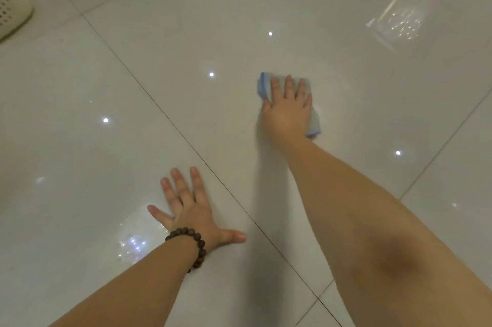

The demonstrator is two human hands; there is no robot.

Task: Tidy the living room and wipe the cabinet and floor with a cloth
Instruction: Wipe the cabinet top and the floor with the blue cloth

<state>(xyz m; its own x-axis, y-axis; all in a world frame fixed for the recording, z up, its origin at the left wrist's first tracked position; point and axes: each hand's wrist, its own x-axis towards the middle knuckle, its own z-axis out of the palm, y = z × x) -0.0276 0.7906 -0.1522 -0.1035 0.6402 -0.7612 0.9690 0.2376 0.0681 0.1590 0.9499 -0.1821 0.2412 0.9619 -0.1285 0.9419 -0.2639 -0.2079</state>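
Note:
A folded pale blue cloth [263,85] lies on the glossy white tiled floor [165,65], right of centre. My right hand [287,108] presses flat on it with straight fingers, covering most of it; only the cloth's left edge and lower right corner show. My left hand [191,209] rests flat on the floor nearer to me, fingers spread, a dark bead bracelet on its wrist. It holds nothing.
A cream perforated plastic basket [12,11] stands at the far left edge. Dark grout lines cross the tiles diagonally, and ceiling lights reflect as bright spots on the floor.

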